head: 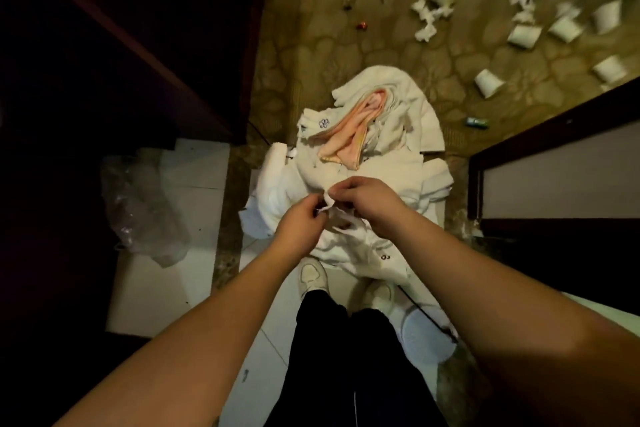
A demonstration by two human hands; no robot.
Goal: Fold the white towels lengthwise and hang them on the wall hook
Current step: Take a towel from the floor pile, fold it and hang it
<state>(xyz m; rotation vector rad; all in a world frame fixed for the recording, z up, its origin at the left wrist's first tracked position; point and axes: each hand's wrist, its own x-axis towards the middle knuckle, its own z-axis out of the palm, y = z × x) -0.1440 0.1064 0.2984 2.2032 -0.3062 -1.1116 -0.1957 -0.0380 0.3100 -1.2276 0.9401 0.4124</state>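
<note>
Down over the floor [363, 45] we're looking straight at the heap of towels [391, 135], and both hands are in on it. Our left hand [299, 222] and right hand [372, 204] meet above the near part of the pile, fingers curled, each pinching the same small white tab or corner of the towel [349, 239] between them — whether it's a hanging loop or just a hem, we can't tell. So both grips are closed on cloth, almost touching, with the towel's body spilling down beneath them toward our shoes [313, 276]. What matters now: the rest of that towel lies below and ahead of the hands, bunched, its long axis not yet readable, so we'd judge the hands need to part along one edge to find the length before any lengthwise fold. Neither hand is clearly nearer; they share the spot. A pink cloth [349, 135] sits deeper in the heap, well beyond the grips. Paper cups [488, 81] litter the floor farther off. No hook is in view, so hanging looks a long way off.
</note>
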